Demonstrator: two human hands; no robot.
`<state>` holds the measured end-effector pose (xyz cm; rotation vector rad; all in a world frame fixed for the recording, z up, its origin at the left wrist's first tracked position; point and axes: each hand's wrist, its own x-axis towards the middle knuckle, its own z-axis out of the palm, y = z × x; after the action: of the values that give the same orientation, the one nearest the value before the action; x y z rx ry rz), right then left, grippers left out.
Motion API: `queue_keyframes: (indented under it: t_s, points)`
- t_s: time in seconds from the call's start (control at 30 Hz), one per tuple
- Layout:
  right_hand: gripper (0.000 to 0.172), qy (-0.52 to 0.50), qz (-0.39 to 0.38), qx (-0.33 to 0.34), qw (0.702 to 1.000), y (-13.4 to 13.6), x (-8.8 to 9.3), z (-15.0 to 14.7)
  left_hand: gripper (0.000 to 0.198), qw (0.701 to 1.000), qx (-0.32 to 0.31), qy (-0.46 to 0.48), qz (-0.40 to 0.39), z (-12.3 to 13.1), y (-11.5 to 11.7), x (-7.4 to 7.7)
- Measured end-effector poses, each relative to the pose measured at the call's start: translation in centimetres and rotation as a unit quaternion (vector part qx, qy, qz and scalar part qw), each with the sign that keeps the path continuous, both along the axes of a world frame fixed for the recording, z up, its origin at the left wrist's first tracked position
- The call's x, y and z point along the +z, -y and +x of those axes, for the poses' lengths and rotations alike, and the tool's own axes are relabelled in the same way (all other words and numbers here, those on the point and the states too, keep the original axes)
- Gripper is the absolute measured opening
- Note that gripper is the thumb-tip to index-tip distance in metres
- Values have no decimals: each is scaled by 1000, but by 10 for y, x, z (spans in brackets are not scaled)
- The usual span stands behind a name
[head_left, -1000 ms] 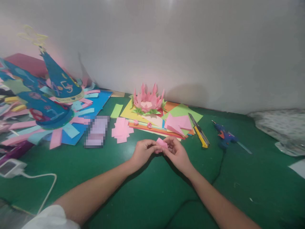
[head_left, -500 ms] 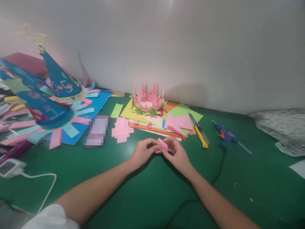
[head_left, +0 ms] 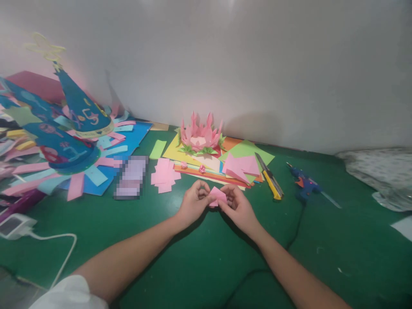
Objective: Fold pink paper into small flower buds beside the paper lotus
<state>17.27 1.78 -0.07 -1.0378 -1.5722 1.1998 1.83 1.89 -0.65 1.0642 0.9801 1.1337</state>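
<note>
A small piece of folded pink paper [head_left: 218, 196] is pinched between both hands above the green table [head_left: 193, 257]. My left hand [head_left: 194, 201] grips its left side, with the thumb against the near face. On the right side, my right hand [head_left: 237, 204] pinches the paper between thumb and fingers. The paper's top comes to a point. Beyond the hands stands a pink paper lotus [head_left: 201, 133] with green leaves. Two small pink paper roses, one a rosebud [head_left: 202, 169], lie in front of it. Several pink paper slips [head_left: 165, 176] are piled to the left.
A yellow utility knife [head_left: 271, 182] and a blue glue gun [head_left: 305, 182] with its cord lie to the right. Coloured paper sheets [head_left: 254, 148] lie under the lotus. Blue party hats [head_left: 80, 105], a pixelated flat object [head_left: 131, 177] and a white cable [head_left: 61, 236] are on the left.
The pink paper has turned so that more of its face shows, with its peak now upward. My left fingers have lifted slightly; the right hand is almost unmoved.
</note>
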Motion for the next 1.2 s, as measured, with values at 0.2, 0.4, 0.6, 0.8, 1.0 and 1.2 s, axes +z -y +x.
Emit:
queue_keyframes:
  t_s: [0.2, 0.4, 0.6, 0.8, 1.0, 1.2]
  points:
    - [16, 2, -7, 5, 1000, 1, 3, 0, 26, 1000, 8, -12, 14, 0, 0, 0]
    - [16, -8, -10, 17, 1000, 1, 5, 1, 25, 1000, 9, -14, 24, 1, 1, 0]
    - [11, 25, 36, -12, 999, 1, 4, 3, 23, 998, 9, -57, 32, 0, 1, 1]
    - [10, 143, 110, -46, 983, 2, 5, 4, 14, 984, 30, -157, 84, -3, 1, 5]
    - [7, 168, 89, -32, 981, 1, 3, 6, 5, 965, 6, -224, 138, -3, 3, 8]
    - [7, 153, 69, -41, 985, 1, 0, 5, 18, 945, -5, -275, 175, -3, 2, 8]
